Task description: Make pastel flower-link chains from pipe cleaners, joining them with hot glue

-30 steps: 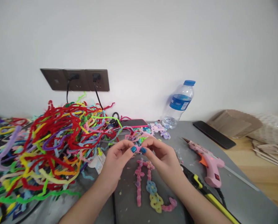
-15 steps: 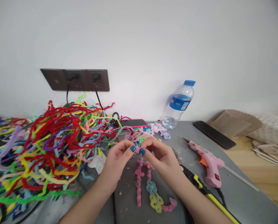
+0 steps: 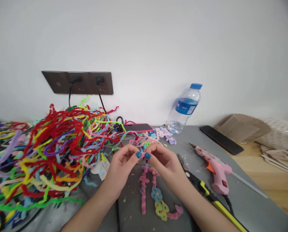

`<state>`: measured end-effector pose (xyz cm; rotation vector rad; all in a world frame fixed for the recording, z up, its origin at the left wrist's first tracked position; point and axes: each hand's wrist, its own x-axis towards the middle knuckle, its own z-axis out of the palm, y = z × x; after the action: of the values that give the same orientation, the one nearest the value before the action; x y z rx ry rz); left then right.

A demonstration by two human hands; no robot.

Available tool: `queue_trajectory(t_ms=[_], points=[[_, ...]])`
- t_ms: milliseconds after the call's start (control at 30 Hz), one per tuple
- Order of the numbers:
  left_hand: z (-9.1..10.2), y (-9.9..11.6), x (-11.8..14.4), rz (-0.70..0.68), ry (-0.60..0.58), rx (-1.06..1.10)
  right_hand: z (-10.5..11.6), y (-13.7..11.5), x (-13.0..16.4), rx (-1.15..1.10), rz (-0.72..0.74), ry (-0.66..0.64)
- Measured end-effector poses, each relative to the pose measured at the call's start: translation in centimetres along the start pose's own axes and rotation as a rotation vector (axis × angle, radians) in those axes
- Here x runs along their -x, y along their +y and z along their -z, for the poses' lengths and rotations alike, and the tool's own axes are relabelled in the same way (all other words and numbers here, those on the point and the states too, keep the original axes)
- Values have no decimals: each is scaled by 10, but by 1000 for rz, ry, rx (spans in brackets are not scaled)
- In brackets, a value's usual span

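Pink fuzzy bit (image 3: 143, 155), smack in the middle over the grey table (image 3: 131, 206). Going big to small: pile of pipe cleaners (image 3: 61, 141) on the L, cut off at the edge of view, way too tangled to count. Then left hand (image 3: 121, 164) + right hand (image 3: 166, 166), thumbs & index fingers pinching the pink fuzzy bit from both sides, other fingers curled, mostly outta sight. Yellow-and-black tool (image 3: 222, 211), partly behind the right forearm (image 3: 197, 199), cut off at the bottom. Blue-capped bottle (image 3: 177, 124), label (image 3: 186, 106) w/ rings logo + barcode, small print illegible. Flower chain (image 3: 161, 210), pink/blue/yellow, on the table below the hands; top end near the fingers, can't tell if joined. Paper tag (image 3: 103, 169) by the left wrist, printed, too tiny to read. Pink fuzzy bit itself: mostly hidden by fingertips, exact shape unclear tbh.
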<state>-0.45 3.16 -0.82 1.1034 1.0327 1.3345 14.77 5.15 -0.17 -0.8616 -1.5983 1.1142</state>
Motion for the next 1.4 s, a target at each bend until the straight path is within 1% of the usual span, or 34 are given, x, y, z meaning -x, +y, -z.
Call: queue_trajectory(t_ms=[233, 433, 633, 800, 967, 1200, 1400], points=[[-1, 5, 0, -17, -24, -82, 0, 2, 1, -18, 11, -10], [0, 3, 2, -26, -132, -167, 2, 3, 1, 62, 3, -49], [2, -1, 1, -26, -79, -180, 3, 4, 0, 21, 8, -11], [2, 0, -1, -34, -63, -175, 0, 3, 0, 12, -28, -35], [2, 1, -2, -28, -22, -157, 0, 1, -1, -58, -43, -20], [5, -2, -1, -26, -23, -160, 3, 3, -3, -80, -43, -20], [7, -5, -1, -34, -36, -191, 4, 4, -3, -80, -82, -28]])
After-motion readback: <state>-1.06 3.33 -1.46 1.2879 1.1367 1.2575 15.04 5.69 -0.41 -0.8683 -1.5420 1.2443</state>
